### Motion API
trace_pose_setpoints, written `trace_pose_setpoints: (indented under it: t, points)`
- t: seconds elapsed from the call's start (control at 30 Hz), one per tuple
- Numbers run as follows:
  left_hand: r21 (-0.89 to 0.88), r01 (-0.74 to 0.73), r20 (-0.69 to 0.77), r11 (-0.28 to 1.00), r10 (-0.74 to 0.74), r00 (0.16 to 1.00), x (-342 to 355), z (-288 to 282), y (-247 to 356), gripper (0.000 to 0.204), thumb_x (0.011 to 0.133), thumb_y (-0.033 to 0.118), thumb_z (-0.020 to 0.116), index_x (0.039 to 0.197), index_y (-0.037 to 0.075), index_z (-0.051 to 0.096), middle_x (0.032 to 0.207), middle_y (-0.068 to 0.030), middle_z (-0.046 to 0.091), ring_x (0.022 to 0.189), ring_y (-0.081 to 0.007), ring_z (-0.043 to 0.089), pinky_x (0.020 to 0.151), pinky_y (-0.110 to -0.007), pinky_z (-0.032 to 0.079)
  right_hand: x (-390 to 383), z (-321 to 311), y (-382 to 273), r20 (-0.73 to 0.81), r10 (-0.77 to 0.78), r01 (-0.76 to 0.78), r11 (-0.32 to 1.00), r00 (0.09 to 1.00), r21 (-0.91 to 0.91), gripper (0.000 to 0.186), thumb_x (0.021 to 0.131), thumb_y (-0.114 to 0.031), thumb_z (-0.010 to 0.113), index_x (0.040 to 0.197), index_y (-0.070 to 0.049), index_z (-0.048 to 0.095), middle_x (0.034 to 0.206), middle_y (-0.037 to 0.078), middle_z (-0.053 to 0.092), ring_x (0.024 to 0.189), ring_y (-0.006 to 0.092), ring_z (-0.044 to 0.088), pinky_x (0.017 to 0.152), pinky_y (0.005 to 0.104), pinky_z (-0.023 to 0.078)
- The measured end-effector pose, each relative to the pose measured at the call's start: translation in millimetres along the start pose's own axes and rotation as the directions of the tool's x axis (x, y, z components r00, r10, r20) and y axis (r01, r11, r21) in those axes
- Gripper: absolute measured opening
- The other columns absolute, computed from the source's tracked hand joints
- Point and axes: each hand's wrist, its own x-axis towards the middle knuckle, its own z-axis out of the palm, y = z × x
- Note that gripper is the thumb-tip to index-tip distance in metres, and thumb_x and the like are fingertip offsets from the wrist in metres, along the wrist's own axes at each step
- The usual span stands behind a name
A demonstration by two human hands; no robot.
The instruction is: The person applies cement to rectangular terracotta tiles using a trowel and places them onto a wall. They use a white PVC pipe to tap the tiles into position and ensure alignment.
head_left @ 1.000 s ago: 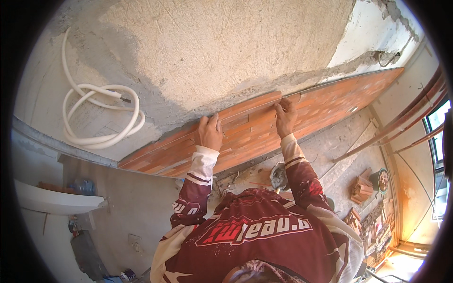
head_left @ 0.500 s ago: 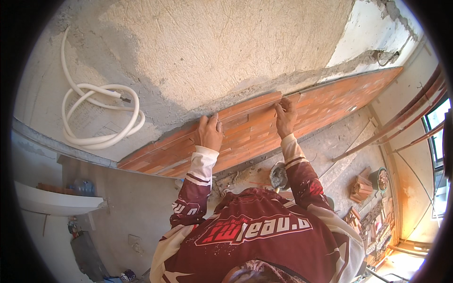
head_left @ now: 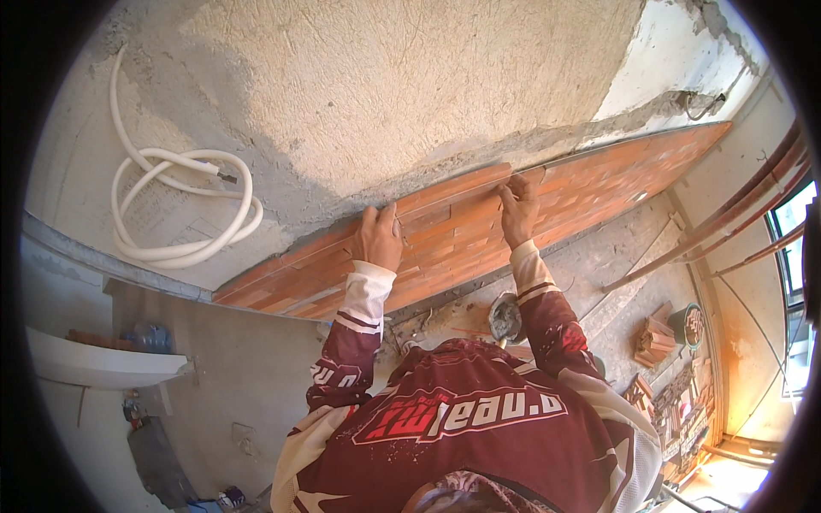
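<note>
At the brickwork's [head_left: 445,248] upper edge, the left grip [head_left: 378,238] hides part of the top strip [head_left: 453,190]; whether the right grip [head_left: 518,211] touches it is unclear. The right sleeve [head_left: 556,329] overlaps the bowl [head_left: 506,316]. The bucket's [head_left: 678,325] contents are too small to identify. The dark rim crops the window [head_left: 798,248].

The head view looks steeply down from above and behind the left hand [head_left: 378,238] and right hand [head_left: 518,210], fairly near both, facing the wall [head_left: 428,94] beyond them, with floor [head_left: 599,265] below.
</note>
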Motion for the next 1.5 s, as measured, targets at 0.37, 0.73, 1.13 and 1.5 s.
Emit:
trace_pose_setpoints:
  t: [0.37,0.73,1.13,1.5]
  points:
    - [-0.021,-0.007,-0.041,1.000,0.007,0.999,0.0,8.8,-2.4,0.025,0.088,0.012,0.062,0.112,0.008,0.067,0.091,-0.0130,0.056,0.074,-0.0334,0.063,0.062,-0.044,0.051,2.5,1.0,2.4,-0.015,-0.052,0.053,0.997,0.999,0.047,0.032,0.085,-0.006,0.066,0.115,0.002,0.060,0.103,0.011,0.066,0.095,0.0189,0.063,0.083,0.0332,0.051]
    - [0.012,0.002,-0.005,1.000,-0.002,1.000,1.4,3.8,3.2,0.028,0.086,0.012,0.065,0.114,0.007,0.066,0.091,-0.0133,0.055,0.075,-0.0335,0.063,0.063,-0.043,0.052,2.5,-0.5,-3.9,0.032,-0.009,0.010,1.000,0.999,-0.011,0.033,0.086,-0.008,0.065,0.117,0.002,0.063,0.100,0.010,0.068,0.094,0.0183,0.063,0.084,0.0318,0.050]
    - [0.024,0.021,0.032,0.999,-0.021,0.999,-0.7,1.9,6.1,0.032,0.086,0.015,0.067,0.116,0.007,0.065,0.091,-0.0121,0.055,0.074,-0.0319,0.063,0.061,-0.042,0.052,7.8,-5.4,-17.9,0.064,-0.125,0.129,0.989,0.990,-0.066,0.031,0.088,-0.010,0.066,0.117,0.000,0.062,0.093,0.007,0.064,0.085,0.0158,0.060,0.079,0.0296,0.049]
    - [0.024,0.002,0.019,1.000,-0.002,1.000,-1.9,6.3,1.8,0.035,0.086,0.016,0.067,0.120,0.007,0.063,0.091,-0.0122,0.056,0.076,-0.0326,0.063,0.062,-0.042,0.052,5.7,-22.9,-28.5,0.329,0.068,-0.186,0.921,0.942,0.342,0.012,0.097,-0.012,0.056,0.102,0.000,0.053,0.097,0.006,0.059,0.091,0.0178,0.064,0.085,0.0331,0.055]
